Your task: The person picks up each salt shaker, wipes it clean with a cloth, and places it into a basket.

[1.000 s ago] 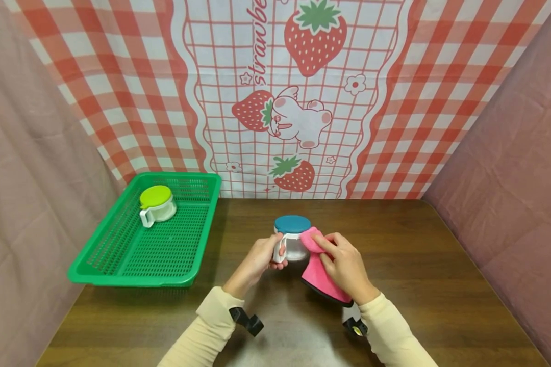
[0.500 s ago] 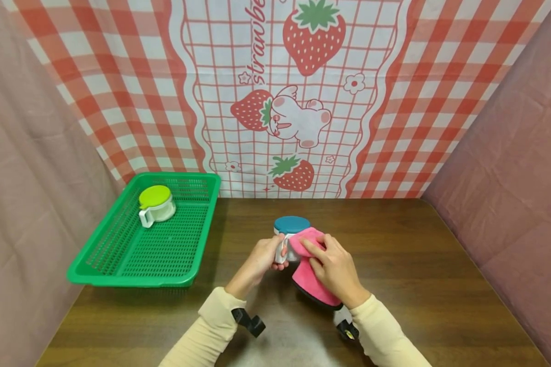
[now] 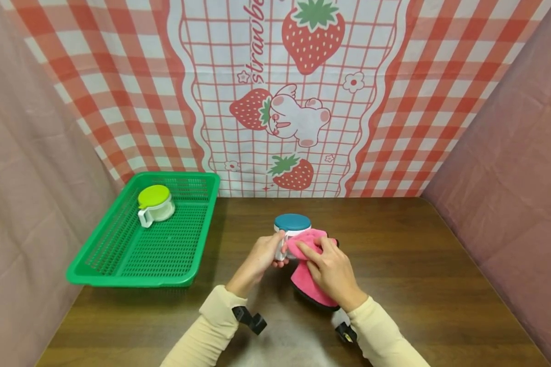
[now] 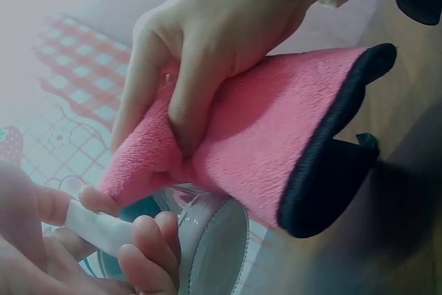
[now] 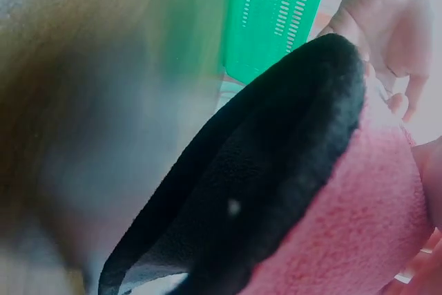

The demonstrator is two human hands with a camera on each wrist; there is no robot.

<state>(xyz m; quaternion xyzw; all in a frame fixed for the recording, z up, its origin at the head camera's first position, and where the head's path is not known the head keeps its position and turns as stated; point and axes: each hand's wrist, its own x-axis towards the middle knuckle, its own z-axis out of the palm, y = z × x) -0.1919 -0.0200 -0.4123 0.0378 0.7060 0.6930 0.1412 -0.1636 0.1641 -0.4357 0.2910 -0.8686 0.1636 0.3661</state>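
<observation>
My left hand [image 3: 263, 254] grips the white handle [image 4: 100, 227] of a clear jar with a blue lid [image 3: 292, 221]. In the left wrist view the jar's clear base [image 4: 219, 243] shows, held tilted. My right hand [image 3: 332, 270] pinches a pink cloth [image 3: 308, 278] with a black edge and presses a fold of it against the jar's side, close by the handle. The cloth covers much of the jar body in the head view. Its loose end hangs below my right hand, and the black edge [image 5: 276, 150] fills the middle of the right wrist view.
On the left of the wooden table [image 3: 395, 265] stands a green plastic basket [image 3: 130, 281]. Inside it sits a similar jar with a lime-green lid [image 3: 154, 195] and white handle. A strawberry-print checked cloth [image 3: 294, 102] hangs behind the table.
My right hand has moved the pink cloth leftward across the jar's side, up to the handle. My left hand keeps its grip in nearly the same place.
</observation>
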